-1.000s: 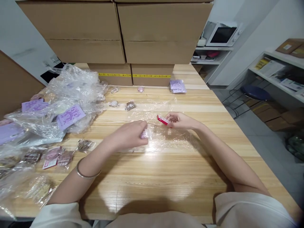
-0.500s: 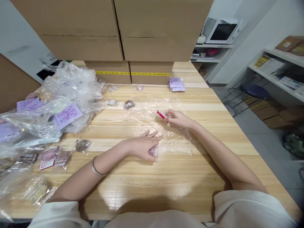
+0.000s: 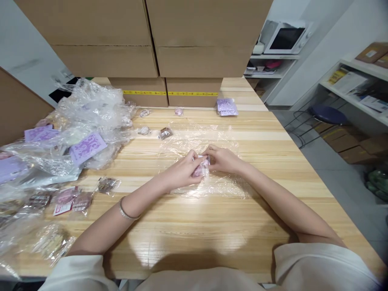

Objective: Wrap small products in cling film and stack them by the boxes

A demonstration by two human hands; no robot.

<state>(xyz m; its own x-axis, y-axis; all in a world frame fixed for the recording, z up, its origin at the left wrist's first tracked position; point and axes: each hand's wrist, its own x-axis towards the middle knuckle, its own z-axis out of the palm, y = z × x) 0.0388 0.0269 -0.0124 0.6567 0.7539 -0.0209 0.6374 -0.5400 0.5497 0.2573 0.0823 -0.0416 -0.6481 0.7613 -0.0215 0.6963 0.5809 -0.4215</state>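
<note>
My left hand (image 3: 183, 170) is closed round a small clear packet (image 3: 200, 169) with pinkish-purple contents, thumb on top. Against the packet's right end, the fingers of my right hand (image 3: 223, 159) are pinched. A small red-and-white card is mostly hidden between the hands, so its exact position is unclear. Both hands are over a flat clear plastic sheet or bag (image 3: 176, 147) spread on the wooden table (image 3: 188, 226). Just beyond it lies a small packet with brown contents (image 3: 165, 133).
A heap of clear plastic bags (image 3: 91, 101) with purple cards (image 3: 87, 148) covers the left side. Several small wrapped packets (image 3: 107, 184) lie near it. Large cardboard boxes (image 3: 197, 44) stand across the back. A purple packet (image 3: 227, 107) lies at the back right.
My left hand has lifted the pinkish-purple packet off the sheet. My right hand has moved slightly down with the red-and-white card, and the two hands now meet.
</note>
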